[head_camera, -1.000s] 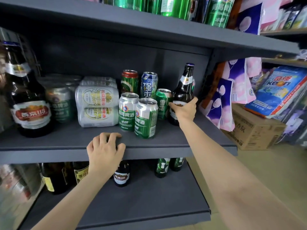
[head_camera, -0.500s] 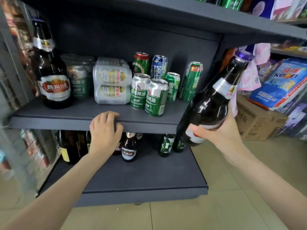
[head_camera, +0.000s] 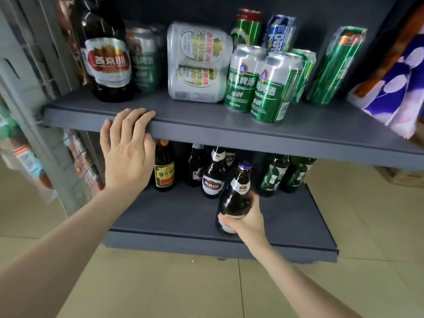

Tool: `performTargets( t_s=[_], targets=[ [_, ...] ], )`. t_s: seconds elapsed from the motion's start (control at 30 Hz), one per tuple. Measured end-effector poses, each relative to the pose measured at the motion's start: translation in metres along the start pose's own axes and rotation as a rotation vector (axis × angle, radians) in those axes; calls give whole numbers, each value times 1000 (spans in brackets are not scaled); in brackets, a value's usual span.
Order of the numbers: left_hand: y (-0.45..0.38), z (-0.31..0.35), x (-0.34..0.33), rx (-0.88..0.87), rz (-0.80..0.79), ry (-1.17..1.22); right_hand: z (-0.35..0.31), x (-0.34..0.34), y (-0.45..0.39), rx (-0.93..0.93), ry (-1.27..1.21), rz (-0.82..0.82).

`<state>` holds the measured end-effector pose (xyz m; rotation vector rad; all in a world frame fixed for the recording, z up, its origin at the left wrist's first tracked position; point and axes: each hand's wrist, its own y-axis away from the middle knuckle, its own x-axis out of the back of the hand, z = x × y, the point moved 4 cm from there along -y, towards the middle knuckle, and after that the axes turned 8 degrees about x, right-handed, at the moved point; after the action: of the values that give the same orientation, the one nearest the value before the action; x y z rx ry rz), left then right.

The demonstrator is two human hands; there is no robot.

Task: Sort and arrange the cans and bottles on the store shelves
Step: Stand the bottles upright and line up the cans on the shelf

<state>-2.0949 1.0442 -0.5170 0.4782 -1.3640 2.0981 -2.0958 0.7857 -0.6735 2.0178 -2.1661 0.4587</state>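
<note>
**Setting a brown bottle down among its own kind**

Gripping the brown bottle [head_camera: 236, 198] low around its body, the right hand [head_camera: 246, 220] has its fingers wrapped tight on the glass, near the label. The bottle stands close to upright, purple cap up, at the front of the lower shelf [head_camera: 298, 246]; whether its base already touches the board cannot be told. A low hold like this probably suits sliding it back under the board above.

Draped over the front lip of the upper shelf [head_camera: 252, 136], the left hand [head_camera: 127, 154] lies flat with fingers loosely spread, clamped on nothing. It looks like a brace for leaning down.

Just beyond the right hand stands a similar brown bottle with a red label [head_camera: 213, 177], with more dark bottles behind it and a yellow-labelled bottle [head_camera: 164, 168] beside the left hand. Two green bottles [head_camera: 284, 175] stand further right. Bottles seem grouped on this level.

Above the hands, cans fill the upper shelf: two green-and-silver cans [head_camera: 259, 81] in front, a wrapped multipack [head_camera: 197, 63], and one large dark bottle [head_camera: 105, 58] at the left.
</note>
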Motion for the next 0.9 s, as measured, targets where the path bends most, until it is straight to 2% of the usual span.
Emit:
performTargets(
  t_s=[0.27, 0.43, 0.6, 0.73, 0.9],
  targets=[
    [3, -3, -16, -3, 124, 7, 54, -10, -69, -69, 21, 300],
    [3, -5, -20, -10, 163, 8, 56, -11, -102, -50, 33, 364],
    [3, -5, -20, -12, 145, 23, 54, -13, -115, -39, 64, 279],
    [3, -4, -18, -2, 107, 27, 49, -12, -83, -62, 106, 175],
    [4, 2, -10, 31, 16, 24, -13, 1, -17, 133, 181, 3]
  ],
)
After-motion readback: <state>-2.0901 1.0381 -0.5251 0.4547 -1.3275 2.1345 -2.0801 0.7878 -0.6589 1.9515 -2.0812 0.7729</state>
